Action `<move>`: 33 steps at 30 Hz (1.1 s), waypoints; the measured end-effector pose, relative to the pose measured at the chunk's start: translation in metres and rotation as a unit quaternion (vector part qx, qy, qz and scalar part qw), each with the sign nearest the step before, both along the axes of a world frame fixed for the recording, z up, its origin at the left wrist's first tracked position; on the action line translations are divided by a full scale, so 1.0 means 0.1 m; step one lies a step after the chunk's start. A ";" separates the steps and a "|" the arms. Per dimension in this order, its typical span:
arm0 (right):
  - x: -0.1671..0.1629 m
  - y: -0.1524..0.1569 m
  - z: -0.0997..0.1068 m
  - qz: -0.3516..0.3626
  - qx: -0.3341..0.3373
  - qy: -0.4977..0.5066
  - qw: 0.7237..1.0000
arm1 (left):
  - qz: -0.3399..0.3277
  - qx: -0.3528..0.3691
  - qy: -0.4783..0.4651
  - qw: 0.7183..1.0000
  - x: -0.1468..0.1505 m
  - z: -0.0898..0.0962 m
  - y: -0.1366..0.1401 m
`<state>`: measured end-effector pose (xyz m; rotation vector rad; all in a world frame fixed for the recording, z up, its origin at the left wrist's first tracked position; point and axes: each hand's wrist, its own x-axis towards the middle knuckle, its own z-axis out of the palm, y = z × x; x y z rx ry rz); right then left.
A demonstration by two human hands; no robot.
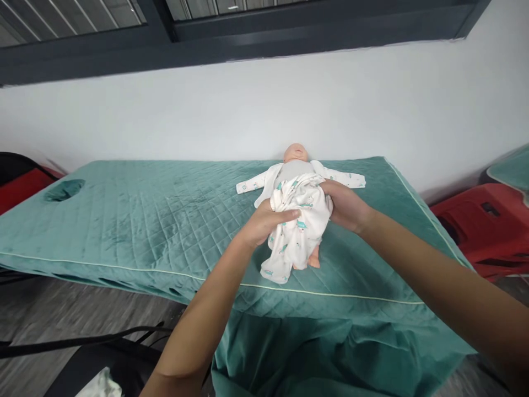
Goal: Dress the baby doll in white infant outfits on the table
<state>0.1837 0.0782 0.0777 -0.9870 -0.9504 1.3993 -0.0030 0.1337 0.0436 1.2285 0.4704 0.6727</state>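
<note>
A baby doll (296, 152) lies on its back on the green quilted bed, its head toward the wall. Its body is in a grey-white top (289, 170), and white printed sleeves (345, 178) stretch out to both sides. Above its lower body a bunched white baby garment (303, 220) with green prints is held up. My left hand (266, 220) grips its left side, thumb across the front. On the other side, my right hand (345, 204) is closed on the cloth, its fingertips hidden by the folds. One doll foot (314, 258) shows below the hanging fabric.
The bed (144, 220) has a face hole (65, 190) at its left end and stands against a white wall. Red plastic chairs (481, 220) are at the right. A black seat (103, 364) with white cloth (101, 385) on it is at lower left.
</note>
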 end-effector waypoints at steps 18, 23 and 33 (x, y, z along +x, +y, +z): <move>-0.18 -0.17 -0.07 -0.052 0.028 0.053 0.997 | -0.025 -0.210 -0.103 0.972 0.09 -0.20 -0.09; -0.25 -0.26 -0.07 -0.073 0.003 0.033 0.997 | -0.074 -0.159 -0.058 0.983 -0.02 -0.29 -0.06; 0.01 -0.44 -0.25 0.073 -0.079 -0.150 0.983 | -0.013 -0.158 -0.079 0.984 0.13 -0.32 -0.07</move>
